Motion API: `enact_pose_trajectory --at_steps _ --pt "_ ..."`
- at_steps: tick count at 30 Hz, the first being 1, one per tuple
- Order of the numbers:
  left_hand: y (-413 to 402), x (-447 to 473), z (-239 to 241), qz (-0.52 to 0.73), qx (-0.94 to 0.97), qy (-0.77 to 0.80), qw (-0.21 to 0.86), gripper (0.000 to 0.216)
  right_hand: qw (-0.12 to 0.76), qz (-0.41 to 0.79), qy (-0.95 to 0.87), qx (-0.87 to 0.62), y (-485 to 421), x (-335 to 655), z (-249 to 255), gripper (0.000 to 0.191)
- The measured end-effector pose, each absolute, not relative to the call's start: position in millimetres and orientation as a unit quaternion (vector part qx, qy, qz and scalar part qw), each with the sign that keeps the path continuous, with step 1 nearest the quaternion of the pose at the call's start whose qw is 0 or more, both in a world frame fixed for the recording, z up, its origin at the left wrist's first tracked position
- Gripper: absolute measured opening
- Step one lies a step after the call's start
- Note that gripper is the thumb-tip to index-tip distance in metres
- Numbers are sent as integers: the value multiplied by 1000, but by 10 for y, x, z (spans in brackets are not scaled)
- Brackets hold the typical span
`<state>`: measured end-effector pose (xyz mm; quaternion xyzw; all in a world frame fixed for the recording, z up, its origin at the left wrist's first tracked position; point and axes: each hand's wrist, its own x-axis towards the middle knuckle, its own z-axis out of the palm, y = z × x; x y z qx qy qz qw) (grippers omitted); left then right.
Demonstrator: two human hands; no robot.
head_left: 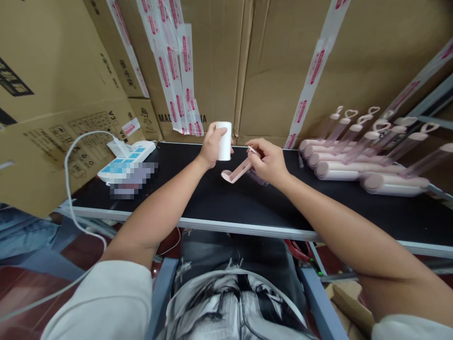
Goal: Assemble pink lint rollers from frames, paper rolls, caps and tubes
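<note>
My left hand (210, 147) is wrapped round a white cylinder (224, 144), held upright just above the black work surface (219, 203). To its right, my right hand (269, 161) grips a pale pink plastic piece (238, 172) between thumb and fingers. That piece is long and narrow, with a rounded, upturned end pointing toward the white cylinder; its other end is hidden in my fingers. The two parts are apart. Beneath my right hand lies a clear, purplish part (258, 178), partly covered by the hand.
Several pale pink cylinders (339, 170) lie in a row at the right, with clear tubes (357, 139) topped by heart-shaped loops leaning on them. A white power strip (132, 158) with a plugged-in white cable (69, 189) sits at the left. Taped cardboard (269, 71) walls the back.
</note>
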<state>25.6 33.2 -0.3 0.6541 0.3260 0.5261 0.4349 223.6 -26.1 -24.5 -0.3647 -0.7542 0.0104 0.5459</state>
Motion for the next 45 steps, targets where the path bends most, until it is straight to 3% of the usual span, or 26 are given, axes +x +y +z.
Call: enact_pose_trajectory --at_steps 6,13,20,26,38,45 --pt "484 147 -12 528 671 365 372 46 500 -23 -780 -375 -221 2221 -344 31" --pt "517 -97 48 302 842 396 208 51 520 14 -756 -398 -181 2315 -375 28" --pt "470 -153 148 178 873 439 119 34 527 54 -750 -395 -198 2356 -385 26" --pt "453 -215 165 93 884 443 113 22 522 58 -752 -399 -233 2368 -351 25" --pt "443 -192 202 68 896 423 118 34 522 74 -752 -396 -261 2340 -342 24" --pt "453 -232 213 49 896 423 128 28 518 84 -753 -396 -262 2346 -337 23"
